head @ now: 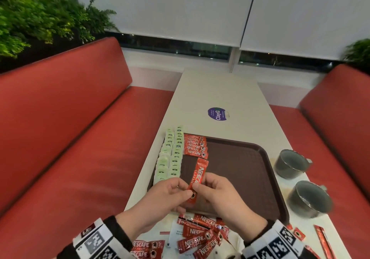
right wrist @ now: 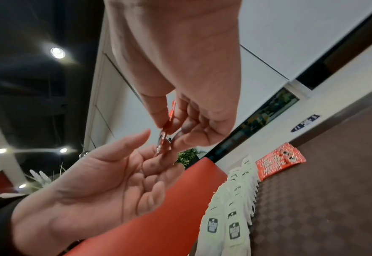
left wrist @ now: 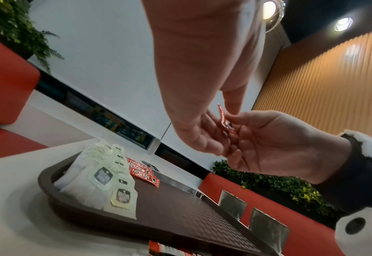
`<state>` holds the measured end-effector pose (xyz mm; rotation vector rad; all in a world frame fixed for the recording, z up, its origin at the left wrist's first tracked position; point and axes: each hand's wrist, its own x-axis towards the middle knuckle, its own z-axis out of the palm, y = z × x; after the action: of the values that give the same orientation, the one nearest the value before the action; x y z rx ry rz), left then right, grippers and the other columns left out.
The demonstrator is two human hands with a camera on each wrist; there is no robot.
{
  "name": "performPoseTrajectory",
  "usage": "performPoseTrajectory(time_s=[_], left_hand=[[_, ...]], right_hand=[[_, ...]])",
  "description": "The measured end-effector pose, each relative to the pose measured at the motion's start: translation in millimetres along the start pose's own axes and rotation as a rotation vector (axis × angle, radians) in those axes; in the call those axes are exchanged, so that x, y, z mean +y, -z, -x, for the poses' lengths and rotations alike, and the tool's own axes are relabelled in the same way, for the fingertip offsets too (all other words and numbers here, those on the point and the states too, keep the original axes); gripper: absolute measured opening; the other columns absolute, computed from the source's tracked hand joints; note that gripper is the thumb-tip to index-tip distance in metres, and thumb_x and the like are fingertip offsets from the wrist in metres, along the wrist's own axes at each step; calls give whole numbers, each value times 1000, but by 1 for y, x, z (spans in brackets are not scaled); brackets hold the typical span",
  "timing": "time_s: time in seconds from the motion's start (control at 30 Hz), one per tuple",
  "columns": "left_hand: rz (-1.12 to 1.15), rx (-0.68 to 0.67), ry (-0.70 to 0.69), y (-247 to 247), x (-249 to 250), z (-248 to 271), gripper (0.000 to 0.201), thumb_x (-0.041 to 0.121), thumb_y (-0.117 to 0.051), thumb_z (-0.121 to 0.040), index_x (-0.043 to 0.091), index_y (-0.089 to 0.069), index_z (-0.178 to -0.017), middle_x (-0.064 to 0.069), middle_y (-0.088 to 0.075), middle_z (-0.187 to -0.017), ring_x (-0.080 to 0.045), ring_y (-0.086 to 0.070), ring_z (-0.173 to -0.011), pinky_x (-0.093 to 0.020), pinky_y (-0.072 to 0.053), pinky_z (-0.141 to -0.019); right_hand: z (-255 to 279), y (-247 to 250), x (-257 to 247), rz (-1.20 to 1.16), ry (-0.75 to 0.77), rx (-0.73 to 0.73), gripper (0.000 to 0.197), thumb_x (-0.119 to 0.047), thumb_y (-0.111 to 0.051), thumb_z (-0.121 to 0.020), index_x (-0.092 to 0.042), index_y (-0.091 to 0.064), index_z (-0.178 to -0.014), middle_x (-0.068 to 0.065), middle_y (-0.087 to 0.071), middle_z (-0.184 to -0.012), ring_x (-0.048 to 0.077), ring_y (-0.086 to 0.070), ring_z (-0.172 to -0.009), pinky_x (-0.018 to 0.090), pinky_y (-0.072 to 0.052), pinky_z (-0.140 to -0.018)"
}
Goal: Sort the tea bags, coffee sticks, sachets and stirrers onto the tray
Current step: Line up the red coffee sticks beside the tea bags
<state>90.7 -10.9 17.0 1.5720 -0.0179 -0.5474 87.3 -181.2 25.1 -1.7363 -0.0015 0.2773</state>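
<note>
Both hands hold one red Nescafe coffee stick (head: 198, 173) above the near left part of the brown tray (head: 244, 170). My left hand (head: 185, 190) pinches its lower end; my right hand (head: 200, 184) pinches it just above. The wrist views show the same stick (left wrist: 223, 119) (right wrist: 166, 136) edge-on between the fingertips. On the tray's left side lie two columns of pale green tea bags (head: 170, 154), with a row of coffee sticks (head: 195, 145) beside them at the far end. A loose pile of coffee sticks (head: 202, 232) lies on the table under my wrists.
Two grey cups (head: 290, 165) (head: 309, 198) stand right of the tray. Thin red sticks (head: 324, 240) and a small red sachet (head: 298, 234) lie at the near right. A purple sticker (head: 217, 114) marks the table beyond the tray. Red benches flank the narrow table.
</note>
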Motion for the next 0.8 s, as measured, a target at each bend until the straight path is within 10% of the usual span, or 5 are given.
performPoseTrajectory(time_s=[0.23,0.43,0.8], left_hand=[[-46,107,-135,16,10,1,23,13,-66,-87,24,-62,-107,1,-66,-80,-9,-62,-77,-20,-50,-68],[-109,113,-122,15,1,-3,7,2,-64,-87,8,-67,-85,5,-61,-58,-5,-53,-54,-18,-45,-56],[141,365,-31,46,-27,-5,6,0,-61,-88,4,-65,-91,-10,-67,-75,-13,-57,-60,-25,-47,-56]], right_hand=[[2,11,-6,238,3,-202,12,-6,-57,-86,-16,-64,-85,-3,-63,-70,11,-55,-65,29,-46,-66],[6,13,-7,571,38,-347,19,-19,-61,-86,-31,-56,-72,-6,-61,-71,5,-54,-65,26,-46,-65],[-88,48,25,527,-88,242,12,-12,-69,-83,-17,-65,-73,0,-67,-72,11,-58,-64,18,-40,-56]])
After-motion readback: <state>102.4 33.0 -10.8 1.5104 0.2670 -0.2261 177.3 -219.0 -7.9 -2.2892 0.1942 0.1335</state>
